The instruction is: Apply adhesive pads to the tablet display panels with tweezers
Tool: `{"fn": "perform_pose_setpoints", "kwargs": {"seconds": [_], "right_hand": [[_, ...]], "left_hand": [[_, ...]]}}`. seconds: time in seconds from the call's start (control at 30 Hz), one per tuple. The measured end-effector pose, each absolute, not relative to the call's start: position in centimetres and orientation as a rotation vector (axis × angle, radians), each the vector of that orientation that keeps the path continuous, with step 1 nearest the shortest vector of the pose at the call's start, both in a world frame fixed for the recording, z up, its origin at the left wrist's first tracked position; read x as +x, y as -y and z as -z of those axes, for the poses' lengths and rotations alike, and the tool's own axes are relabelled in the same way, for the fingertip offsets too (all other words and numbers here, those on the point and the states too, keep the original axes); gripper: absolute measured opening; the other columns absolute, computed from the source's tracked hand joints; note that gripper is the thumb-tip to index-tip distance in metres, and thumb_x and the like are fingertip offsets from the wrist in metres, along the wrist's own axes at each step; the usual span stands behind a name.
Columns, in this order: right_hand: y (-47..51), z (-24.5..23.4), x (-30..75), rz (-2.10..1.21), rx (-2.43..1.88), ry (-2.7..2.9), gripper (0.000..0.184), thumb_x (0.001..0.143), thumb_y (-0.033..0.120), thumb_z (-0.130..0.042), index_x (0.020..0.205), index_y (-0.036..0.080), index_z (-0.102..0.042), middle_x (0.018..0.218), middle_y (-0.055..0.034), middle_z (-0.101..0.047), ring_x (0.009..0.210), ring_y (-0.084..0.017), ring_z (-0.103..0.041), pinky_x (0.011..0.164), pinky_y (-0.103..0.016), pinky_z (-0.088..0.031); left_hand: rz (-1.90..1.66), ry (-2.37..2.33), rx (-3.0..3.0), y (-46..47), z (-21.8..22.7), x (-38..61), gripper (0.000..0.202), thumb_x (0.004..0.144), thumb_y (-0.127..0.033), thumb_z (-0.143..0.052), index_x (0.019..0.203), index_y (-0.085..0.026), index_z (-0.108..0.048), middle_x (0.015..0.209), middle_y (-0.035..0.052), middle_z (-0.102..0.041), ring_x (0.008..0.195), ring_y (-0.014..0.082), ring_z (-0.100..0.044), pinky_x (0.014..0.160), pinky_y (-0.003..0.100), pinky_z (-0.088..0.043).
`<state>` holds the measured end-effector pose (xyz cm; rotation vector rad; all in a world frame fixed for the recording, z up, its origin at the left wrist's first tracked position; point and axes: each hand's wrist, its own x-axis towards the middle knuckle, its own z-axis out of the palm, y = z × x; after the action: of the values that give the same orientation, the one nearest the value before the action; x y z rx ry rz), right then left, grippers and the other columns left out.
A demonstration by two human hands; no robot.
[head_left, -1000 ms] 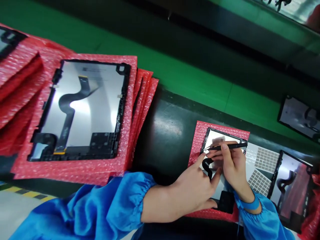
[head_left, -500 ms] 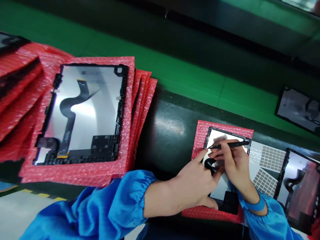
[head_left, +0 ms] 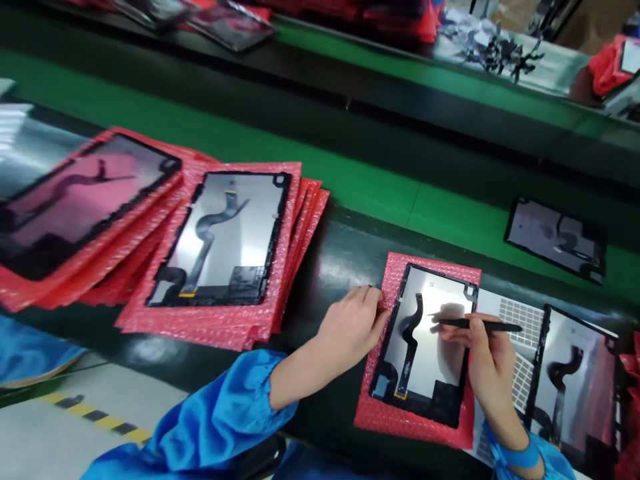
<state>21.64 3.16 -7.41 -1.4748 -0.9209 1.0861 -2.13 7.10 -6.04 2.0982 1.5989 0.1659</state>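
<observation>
Left hand (head_left: 353, 323), loosely curled, contents unclear, has moved from over the display panel (head_left: 431, 357) lying on red bubble wrap (head_left: 369, 412) to just left of it, uncovering its black ribbon cable (head_left: 411, 341), while the right hand (head_left: 491, 359) pinches black tweezers (head_left: 455, 323) above it.

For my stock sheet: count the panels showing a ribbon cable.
5: leftmost panel and second panel, on red stacks; centre panel, between left hand and right hand; right panel, beside it; back panel, beyond that. Stacks or blur may hide more.
</observation>
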Motion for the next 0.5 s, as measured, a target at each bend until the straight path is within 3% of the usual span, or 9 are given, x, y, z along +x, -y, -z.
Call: {"fn": "perform_pose_setpoints", "kwargs": {"seconds": [0.1, 0.23, 0.37, 0.4, 0.5], "right_hand": [[-2.5, 9.1, 22.2, -0.999, -1.479, 0.865, 0.040, 0.098, 0.057, -0.071, 0.104, 0.018, -0.066, 0.081, -0.0074, -0.082, 0.065, -0.024, -0.081, 0.062, -0.034, -0.067], [-2.7, 10.7, 22.4, -0.997, -1.430, 0.796, 0.047, 0.094, 0.062, -0.073, 0.105, 0.018, -0.064, 0.083, -0.0070, -0.082, 0.067, -0.023, -0.081, 0.065, -0.033, -0.065], [-3.2, 11.5, 22.9, -1.052, -1.296, 0.697, 0.047, 0.091, 0.061, -0.077, 0.105, 0.019, -0.063, 0.079, -0.0057, -0.083, 0.067, -0.021, -0.081, 0.070, -0.032, -0.065], [-3.3, 11.6, 23.1, -1.065, -1.254, 0.674, 0.048, 0.089, 0.061, -0.079, 0.104, 0.019, -0.063, 0.078, -0.0059, -0.082, 0.066, -0.022, -0.080, 0.071, -0.034, -0.065], [-3.3, 11.1, 23.5, -1.057, -1.147, 0.607, 0.050, 0.084, 0.061, -0.084, 0.100, 0.018, -0.064, 0.074, -0.0067, -0.081, 0.064, -0.025, -0.080, 0.069, -0.039, -0.066]], "left_hand": [[-0.321, -1.554, 1.936, -7.3, 7.1, -1.8, 0.012, 0.101, -0.017, -0.048, 0.096, -0.020, -0.059, 0.107, 0.0115, -0.064, 0.103, 0.0284, -0.064, 0.085, 0.042, -0.054], [-0.482, -1.478, 1.919, -7.0, 7.5, -0.7, 0.012, 0.100, -0.017, -0.045, 0.092, -0.022, -0.053, 0.100, 0.0075, -0.063, 0.094, 0.0233, -0.064, 0.087, 0.038, -0.053], [-0.703, -1.413, 1.861, -6.4, 7.1, 1.1, 0.008, 0.104, -0.025, -0.046, 0.110, -0.022, -0.050, 0.086, -0.0004, -0.063, 0.074, 0.0160, -0.063, 0.074, 0.030, -0.055], [-0.765, -1.422, 1.844, -6.6, 6.9, 1.3, 0.015, 0.102, -0.025, -0.050, 0.116, -0.022, -0.050, 0.087, -0.0008, -0.065, 0.075, 0.0158, -0.064, 0.076, 0.029, -0.055], [-0.962, -1.463, 1.810, -7.8, 5.6, -0.4, 0.047, 0.095, -0.023, -0.059, 0.139, -0.022, -0.046, 0.119, 0.0072, -0.069, 0.107, 0.0214, -0.069, 0.100, 0.036, -0.054]]}}
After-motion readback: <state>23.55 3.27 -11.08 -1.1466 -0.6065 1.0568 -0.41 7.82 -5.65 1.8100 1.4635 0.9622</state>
